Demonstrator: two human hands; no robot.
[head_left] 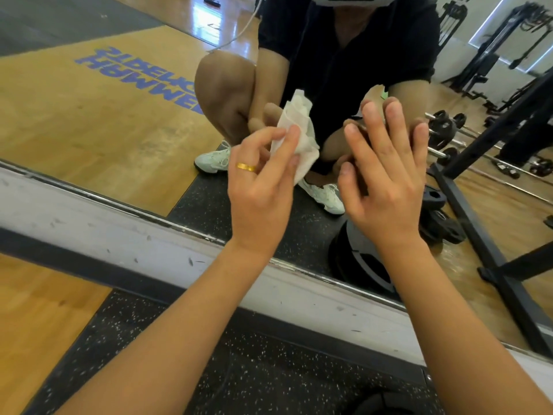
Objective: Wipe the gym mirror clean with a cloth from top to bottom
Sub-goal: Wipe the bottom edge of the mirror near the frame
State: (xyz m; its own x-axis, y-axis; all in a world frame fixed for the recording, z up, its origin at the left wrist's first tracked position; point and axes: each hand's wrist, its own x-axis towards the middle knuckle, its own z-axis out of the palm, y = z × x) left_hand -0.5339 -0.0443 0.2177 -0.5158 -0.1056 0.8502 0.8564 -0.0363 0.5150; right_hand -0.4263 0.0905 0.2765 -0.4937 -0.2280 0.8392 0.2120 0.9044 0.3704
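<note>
Mid-frame, at mirror [119,121]: left hand [260,187] pinching white cloth [299,136]; right hand [386,181], fingers straight, spread, empty.

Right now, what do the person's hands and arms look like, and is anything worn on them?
Both forearms are bare; no sleeve reaches them. The left hand wears a plain gold ring on one finger. The right hand wears nothing: no ring, watch or glove shows.

We held both forearms stretched toward the mirror [104,130]. Our left hand [263,187] pinched the cloth [299,136] close to the mirror; our right hand [386,181], fingers straight and spread, touched the mirror with its fingertips.
</note>
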